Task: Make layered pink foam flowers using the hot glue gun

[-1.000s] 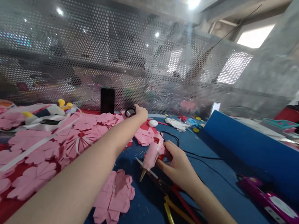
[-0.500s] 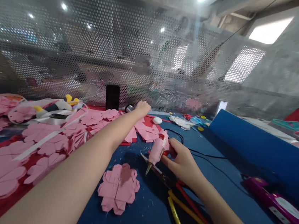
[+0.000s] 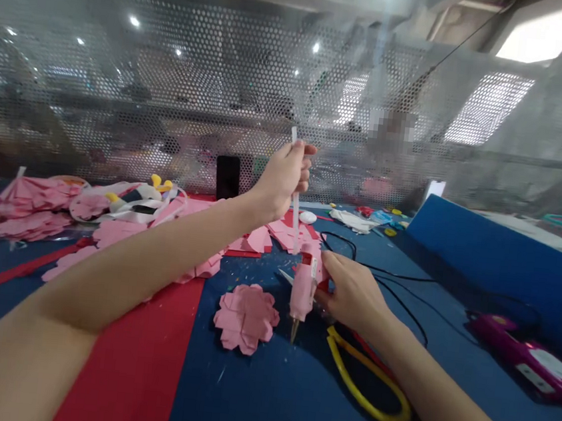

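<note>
My left hand [image 3: 287, 174] is raised and closed round a white glue stick [image 3: 295, 215], held upright with its lower end just above the back of the glue gun. My right hand [image 3: 353, 288] grips the pink hot glue gun [image 3: 303, 286] by its handle, its metal nozzle pointing down toward the table. A pink folded paper flower [image 3: 246, 319] lies flat to the left of the nozzle. Scissors with yellow handles [image 3: 367, 394] and a red-handled tool lie partly under my right hand and forearm.
Pink paper flowers [image 3: 35, 205] and pieces are heaped on the left, with red paper [image 3: 134, 362] beneath some. A purple power strip [image 3: 527, 357] lies right, before a blue panel [image 3: 499, 240]. A dark phone [image 3: 227, 177] leans against the perforated screen [image 3: 199, 81]. A black cord [image 3: 405, 276] crosses the table.
My left hand has come up and back from the far side of the table, now with a glue stick in it. The glue gun has turned more upright. The view has shifted left.
</note>
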Demonstrator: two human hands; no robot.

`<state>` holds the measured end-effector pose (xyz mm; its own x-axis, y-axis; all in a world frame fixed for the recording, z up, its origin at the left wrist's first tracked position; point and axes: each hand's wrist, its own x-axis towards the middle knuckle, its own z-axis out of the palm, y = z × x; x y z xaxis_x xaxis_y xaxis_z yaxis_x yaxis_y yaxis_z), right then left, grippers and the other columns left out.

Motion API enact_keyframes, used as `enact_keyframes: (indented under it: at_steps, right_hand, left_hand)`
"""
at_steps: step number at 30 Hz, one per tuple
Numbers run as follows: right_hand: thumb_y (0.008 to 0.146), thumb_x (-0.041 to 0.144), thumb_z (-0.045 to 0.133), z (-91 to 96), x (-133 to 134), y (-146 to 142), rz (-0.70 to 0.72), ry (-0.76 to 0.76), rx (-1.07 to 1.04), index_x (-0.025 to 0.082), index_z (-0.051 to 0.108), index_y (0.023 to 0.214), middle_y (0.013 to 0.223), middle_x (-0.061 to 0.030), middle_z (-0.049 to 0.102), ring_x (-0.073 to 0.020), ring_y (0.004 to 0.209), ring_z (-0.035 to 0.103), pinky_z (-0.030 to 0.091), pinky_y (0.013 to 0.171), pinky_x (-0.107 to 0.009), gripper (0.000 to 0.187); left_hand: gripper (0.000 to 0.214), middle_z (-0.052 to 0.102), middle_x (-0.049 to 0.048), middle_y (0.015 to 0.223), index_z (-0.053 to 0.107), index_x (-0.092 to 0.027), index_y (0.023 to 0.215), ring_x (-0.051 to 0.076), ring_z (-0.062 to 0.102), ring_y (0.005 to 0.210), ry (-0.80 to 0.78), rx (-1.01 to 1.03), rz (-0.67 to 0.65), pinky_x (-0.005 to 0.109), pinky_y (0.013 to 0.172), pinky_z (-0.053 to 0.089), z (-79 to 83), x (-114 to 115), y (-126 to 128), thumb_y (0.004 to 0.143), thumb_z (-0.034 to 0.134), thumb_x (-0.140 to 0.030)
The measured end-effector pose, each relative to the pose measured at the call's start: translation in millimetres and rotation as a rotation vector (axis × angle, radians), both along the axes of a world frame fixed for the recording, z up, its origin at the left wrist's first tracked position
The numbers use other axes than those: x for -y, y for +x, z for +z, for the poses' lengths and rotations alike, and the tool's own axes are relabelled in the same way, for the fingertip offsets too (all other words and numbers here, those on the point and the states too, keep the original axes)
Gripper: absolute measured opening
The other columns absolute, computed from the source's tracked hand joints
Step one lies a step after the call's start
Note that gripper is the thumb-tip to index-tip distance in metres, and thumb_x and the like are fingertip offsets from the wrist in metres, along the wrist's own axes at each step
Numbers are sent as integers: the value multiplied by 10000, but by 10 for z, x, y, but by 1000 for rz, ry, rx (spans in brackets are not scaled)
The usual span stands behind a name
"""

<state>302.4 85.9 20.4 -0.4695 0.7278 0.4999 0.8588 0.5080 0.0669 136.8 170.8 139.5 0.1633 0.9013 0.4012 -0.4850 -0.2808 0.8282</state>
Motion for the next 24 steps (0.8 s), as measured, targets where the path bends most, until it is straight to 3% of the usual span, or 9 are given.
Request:
enact_keyframes:
  at_steps: [3, 7, 13, 24]
  right_hand:
    - [702, 223, 566, 27, 80, -80, 109, 64, 25, 230, 396, 763, 721, -28, 579, -187, 666, 519, 321, 621, -290, 180]
    - [685, 200, 559, 42, 180, -187, 238, 148, 36, 228, 410, 736, 708, -33, 573, -183, 652, 496, 337, 624, -293, 161]
    - [754, 234, 538, 86, 298, -300, 382, 241, 102, 217, 463, 757, 706, -35, 569, -183, 641, 462, 352, 631, -305, 77]
    - [777, 237, 526, 73, 330, -335, 432, 194, 167, 213, 512, 789, 762, -62, 619, -201, 698, 494, 362, 664, -330, 30]
  left_hand:
    - [260, 282, -95, 558, 489, -211, 844, 40, 233, 372, 2, 74, -24, 167, 373, 138, 45, 400, -241, 1033, 421, -376]
    - [266, 263, -98, 532, 496, -236, 832, 47, 241, 346, -55, 160, -20, 181, 353, 149, 41, 635, -393, 1006, 465, -435]
    - [269, 249, -107, 515, 482, -235, 830, 47, 208, 324, -146, 279, -40, 173, 333, 122, -87, 750, -405, 1027, 420, -408]
    - [305, 224, -111, 520, 447, -232, 821, 39, 195, 321, -181, 255, 27, 159, 334, 115, -167, 702, -400, 1016, 424, -466]
